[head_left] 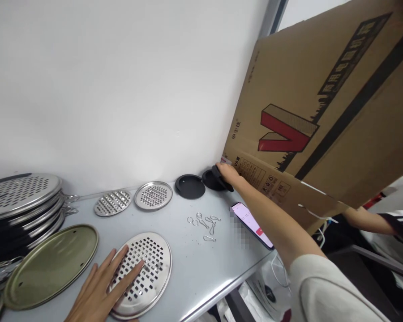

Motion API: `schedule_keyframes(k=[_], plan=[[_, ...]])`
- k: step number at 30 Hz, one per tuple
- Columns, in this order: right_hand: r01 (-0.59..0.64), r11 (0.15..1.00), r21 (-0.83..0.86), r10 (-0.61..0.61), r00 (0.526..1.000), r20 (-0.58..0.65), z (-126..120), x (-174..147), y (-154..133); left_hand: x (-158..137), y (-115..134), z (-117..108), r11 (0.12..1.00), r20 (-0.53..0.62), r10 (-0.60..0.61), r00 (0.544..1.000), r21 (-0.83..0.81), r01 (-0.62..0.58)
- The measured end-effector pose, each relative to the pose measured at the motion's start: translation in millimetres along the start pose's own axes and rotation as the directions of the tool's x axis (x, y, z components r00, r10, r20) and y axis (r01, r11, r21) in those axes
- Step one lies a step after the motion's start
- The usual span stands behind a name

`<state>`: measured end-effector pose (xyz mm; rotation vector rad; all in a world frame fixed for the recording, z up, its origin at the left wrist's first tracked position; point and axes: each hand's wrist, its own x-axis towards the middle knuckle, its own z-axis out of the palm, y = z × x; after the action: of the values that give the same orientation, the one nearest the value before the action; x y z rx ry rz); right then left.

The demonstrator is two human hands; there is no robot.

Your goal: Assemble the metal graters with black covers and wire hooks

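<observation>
My left hand (102, 284) lies with fingers spread over a round metal grater plate (151, 268) near the table's front. To its left is an olive-green round plate (53, 266) with small holes. At the back right, my right hand (227, 172) closes on a black round plate (220, 176), held tilted against the cardboard box; the fingertips are partly hidden. Another black round piece (210, 181) sits beneath it, and a black round plate (190, 187) lies just left. Several metal clips (210, 227) are scattered mid-table.
A stack of grater plates (27, 194) stands at the left. A small oval grater (113, 203) and a rimmed round grater (153, 196) lie along the wall. A phone (251, 223) rests near the right edge. A large cardboard box (289, 89) blocks the right; another person's arm (366, 221) shows beyond.
</observation>
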<state>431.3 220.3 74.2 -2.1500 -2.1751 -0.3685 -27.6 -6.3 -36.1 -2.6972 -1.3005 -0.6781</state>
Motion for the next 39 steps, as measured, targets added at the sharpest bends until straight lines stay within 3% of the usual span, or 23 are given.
schedule_keyframes(k=[3, 6, 11, 15, 19, 25, 33, 39], plan=[[-0.018, 1.0, 0.019, 0.02, 0.992, -0.123, -24, -17, 1, -5, -3, -3, 0.999, 0.024, 0.021, 0.999, 0.035, -0.022], [0.0, 0.999, 0.05, 0.011, 0.974, -0.228, -51, -38, -7, -6, -1, -6, 0.999, 0.054, -0.029, 0.998, 0.02, 0.028], [0.114, 0.982, 0.153, -0.065, 0.954, -0.292, -78, -82, -49, -4, 8, -14, 0.995, 0.06, -0.085, 0.995, -0.042, 0.088], [0.185, 0.893, 0.412, -0.066, 0.956, -0.285, -69, -124, -95, -3, 12, -23, 0.995, 0.139, -0.091, 0.986, -0.037, 0.097], [0.15, 0.851, 0.504, -0.065, 0.981, -0.181, -47, -151, -122, -1, 15, -31, 0.99, 0.19, -0.117, 0.975, -0.051, 0.129], [0.042, 0.811, 0.584, -0.012, 0.998, -0.055, -24, -165, -131, 0, 19, -35, 0.978, 0.209, -0.161, 0.965, -0.1, 0.185], [-0.105, 0.816, 0.569, 0.077, 0.994, 0.072, -6, -179, -129, 0, 18, -38, 0.956, 0.186, -0.22, 0.958, -0.156, 0.249], [-0.057, 0.705, 0.706, 0.035, 0.998, 0.045, -9, -202, -156, 4, 20, -40, 0.955, 0.193, -0.219, 0.957, -0.16, 0.251]])
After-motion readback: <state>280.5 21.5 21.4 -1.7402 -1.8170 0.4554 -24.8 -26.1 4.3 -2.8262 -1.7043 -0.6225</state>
